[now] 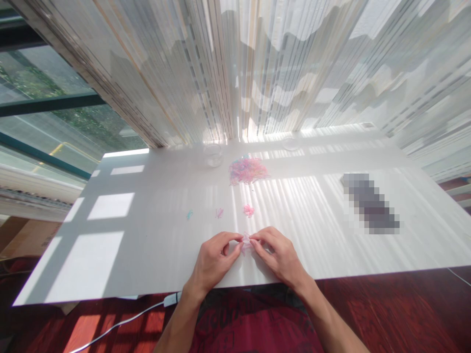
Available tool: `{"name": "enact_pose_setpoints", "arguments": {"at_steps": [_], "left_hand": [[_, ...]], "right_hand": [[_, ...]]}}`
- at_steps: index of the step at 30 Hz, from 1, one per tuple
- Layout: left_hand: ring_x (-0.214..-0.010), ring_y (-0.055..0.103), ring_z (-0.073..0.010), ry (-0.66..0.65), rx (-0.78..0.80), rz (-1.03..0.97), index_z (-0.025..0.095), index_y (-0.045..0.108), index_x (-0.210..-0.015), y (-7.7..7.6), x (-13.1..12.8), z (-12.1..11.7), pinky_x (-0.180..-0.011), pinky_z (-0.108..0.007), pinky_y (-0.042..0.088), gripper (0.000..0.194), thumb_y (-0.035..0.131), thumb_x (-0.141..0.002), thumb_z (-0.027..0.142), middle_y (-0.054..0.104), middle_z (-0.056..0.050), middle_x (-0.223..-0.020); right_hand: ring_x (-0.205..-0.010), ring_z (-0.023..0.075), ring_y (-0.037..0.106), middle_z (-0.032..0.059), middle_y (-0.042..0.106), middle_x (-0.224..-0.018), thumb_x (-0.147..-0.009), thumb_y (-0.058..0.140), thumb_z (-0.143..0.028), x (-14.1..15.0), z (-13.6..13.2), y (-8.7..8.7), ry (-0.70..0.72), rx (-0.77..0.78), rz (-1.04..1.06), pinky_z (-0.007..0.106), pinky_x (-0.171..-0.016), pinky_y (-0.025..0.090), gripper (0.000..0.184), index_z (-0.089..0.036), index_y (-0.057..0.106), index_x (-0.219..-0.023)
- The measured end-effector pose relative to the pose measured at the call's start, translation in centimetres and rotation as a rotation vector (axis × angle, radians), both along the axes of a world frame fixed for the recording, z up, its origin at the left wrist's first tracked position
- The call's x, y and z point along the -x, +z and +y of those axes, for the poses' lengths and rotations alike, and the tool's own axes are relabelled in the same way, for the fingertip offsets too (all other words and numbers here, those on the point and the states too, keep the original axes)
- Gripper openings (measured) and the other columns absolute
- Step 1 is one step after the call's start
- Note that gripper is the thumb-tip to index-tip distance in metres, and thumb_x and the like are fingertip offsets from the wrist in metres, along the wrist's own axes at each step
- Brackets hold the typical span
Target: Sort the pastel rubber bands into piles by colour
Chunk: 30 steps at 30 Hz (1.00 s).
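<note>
Near the front edge of the white table, my left hand and my right hand face each other, thumbs and forefingers pinched. Between the fingertips are small, thin pale-pink pieces, too small to name exactly. Just beyond my hands lies a little pink cluster. To its left are a few lilac-pink pieces and a small teal bunch. Farther back spreads a larger pile of thin pink, lilac and blue pieces.
A clear round container stands left of the pile, and a clear round lid or dish lies behind to the right. A blurred-out dark oblong item rests on the right side. Pale curtains hang along the back; a white cable runs below the front edge.
</note>
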<state>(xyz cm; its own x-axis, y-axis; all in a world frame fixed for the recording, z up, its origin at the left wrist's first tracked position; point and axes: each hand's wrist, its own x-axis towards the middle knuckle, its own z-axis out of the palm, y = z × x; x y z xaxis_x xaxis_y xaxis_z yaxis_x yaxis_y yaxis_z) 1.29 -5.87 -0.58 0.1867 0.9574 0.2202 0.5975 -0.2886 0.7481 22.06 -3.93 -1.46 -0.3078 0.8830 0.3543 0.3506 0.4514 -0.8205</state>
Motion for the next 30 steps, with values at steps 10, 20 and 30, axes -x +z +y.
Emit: {"name": "enact_pose_setpoints", "arguments": {"at_steps": [10, 20, 30], "left_hand": [[-0.057, 0.052, -0.01, 0.01, -0.001, 0.017, 0.022, 0.072, -0.101, 0.43, 0.26, -0.16, -0.06, -0.022, 0.049, 0.01, 0.066, -0.093, 0.021, 0.075, 0.0, -0.088], [-0.06, 0.058, -0.0109, 0.007, -0.053, 0.063, 0.022, 0.072, -0.098, 0.81, 0.1, 0.0, -0.061, -0.023, 0.052, 0.008, 0.066, -0.095, 0.026, 0.076, -0.001, -0.089], [-0.059, 0.057, -0.0108, -0.021, -0.053, -0.011, 0.021, 0.075, -0.097, 0.62, -0.02, 0.19, -0.057, -0.023, 0.049, 0.013, 0.064, -0.098, 0.028, 0.076, -0.003, -0.085]], "right_hand": [[-0.075, 0.0168, 0.066, 0.0047, 0.07, -0.085, -0.102, 0.057, -0.027, -0.07, 0.04, 0.26, -0.018, -0.013, -0.023, 0.028, -0.069, 0.057, 0.015, -0.022, 0.07, -0.099], [-0.074, 0.0162, 0.065, 0.0044, 0.07, -0.085, -0.104, 0.055, -0.029, -0.05, 0.03, 0.25, -0.021, -0.015, -0.031, 0.028, -0.069, 0.057, 0.018, -0.022, 0.07, -0.099], [-0.074, 0.0168, 0.065, 0.0045, 0.071, -0.086, -0.102, 0.057, -0.028, -0.08, -0.02, 0.17, -0.013, 0.011, -0.006, 0.029, -0.069, 0.058, 0.014, -0.023, 0.071, -0.1]]}}
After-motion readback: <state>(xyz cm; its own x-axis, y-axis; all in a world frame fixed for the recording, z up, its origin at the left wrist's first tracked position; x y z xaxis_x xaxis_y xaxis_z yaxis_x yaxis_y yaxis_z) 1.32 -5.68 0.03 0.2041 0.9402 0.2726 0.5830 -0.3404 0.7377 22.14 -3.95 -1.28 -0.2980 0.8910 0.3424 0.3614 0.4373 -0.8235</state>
